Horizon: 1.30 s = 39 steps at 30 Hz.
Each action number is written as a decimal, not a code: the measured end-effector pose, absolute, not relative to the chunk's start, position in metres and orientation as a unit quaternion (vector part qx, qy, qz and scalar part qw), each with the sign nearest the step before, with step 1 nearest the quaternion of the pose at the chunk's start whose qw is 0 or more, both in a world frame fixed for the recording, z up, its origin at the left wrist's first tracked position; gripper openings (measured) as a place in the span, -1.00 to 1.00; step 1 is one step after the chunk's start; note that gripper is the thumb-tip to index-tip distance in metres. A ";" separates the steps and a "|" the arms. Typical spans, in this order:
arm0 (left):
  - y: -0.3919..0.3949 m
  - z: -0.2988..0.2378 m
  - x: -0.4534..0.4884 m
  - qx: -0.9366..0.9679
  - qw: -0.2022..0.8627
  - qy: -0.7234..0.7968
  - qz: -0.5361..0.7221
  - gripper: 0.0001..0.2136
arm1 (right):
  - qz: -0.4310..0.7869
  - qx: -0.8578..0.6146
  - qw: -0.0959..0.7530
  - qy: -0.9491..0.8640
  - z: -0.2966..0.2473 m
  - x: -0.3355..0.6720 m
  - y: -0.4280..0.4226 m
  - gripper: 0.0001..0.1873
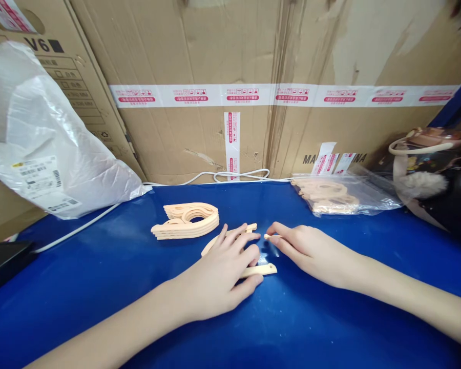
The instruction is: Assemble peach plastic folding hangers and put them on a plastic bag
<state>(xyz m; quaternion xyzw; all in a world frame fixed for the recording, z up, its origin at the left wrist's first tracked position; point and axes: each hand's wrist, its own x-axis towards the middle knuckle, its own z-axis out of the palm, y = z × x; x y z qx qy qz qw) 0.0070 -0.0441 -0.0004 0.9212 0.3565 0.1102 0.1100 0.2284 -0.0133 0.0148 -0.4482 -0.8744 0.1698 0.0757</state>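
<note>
My left hand [230, 266] lies over a peach-coloured plastic folding hanger [267, 270] on the blue table, fingers spread across it and thumb along its lower edge. Much of that hanger is hidden beneath the palm. To the right, my right hand [311, 251] is closed in a pinch, with a small peach-coloured piece [267, 237] showing at the fingertips. A small gap separates this piece from the hanger. Behind my left hand, several matching hangers [186, 230] are stacked neatly, folded.
A clear bag of peach plastic parts [330, 195] lies at the back right, beside a dark bag [445, 189]. At left are a white plastic parcel [61, 143] and a black object [7, 261]. A white cable [200, 177] runs along the large cardboard box [200, 138].
</note>
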 end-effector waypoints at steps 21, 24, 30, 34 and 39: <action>-0.042 -0.010 0.006 0.895 0.128 0.376 0.204 -0.83 | 0.285 -0.415 0.137 -0.853 0.014 0.227 -0.027 -0.67; -0.042 -0.010 0.007 0.898 0.120 0.372 0.202 -0.82 | 0.269 -0.419 0.141 -0.856 0.014 0.227 -0.028 -0.66; -0.045 -0.008 0.008 0.901 0.112 0.373 0.191 -0.80 | 0.154 -0.409 0.104 -0.894 0.009 0.231 -0.028 -0.62; -0.045 -0.009 0.007 0.909 0.090 0.369 0.169 -0.80 | 0.008 -0.361 0.092 -0.928 0.003 0.233 -0.029 -0.58; -0.043 -0.010 0.006 0.916 0.078 0.363 0.153 -0.79 | -0.133 -0.304 0.105 -0.937 -0.001 0.236 -0.030 -0.62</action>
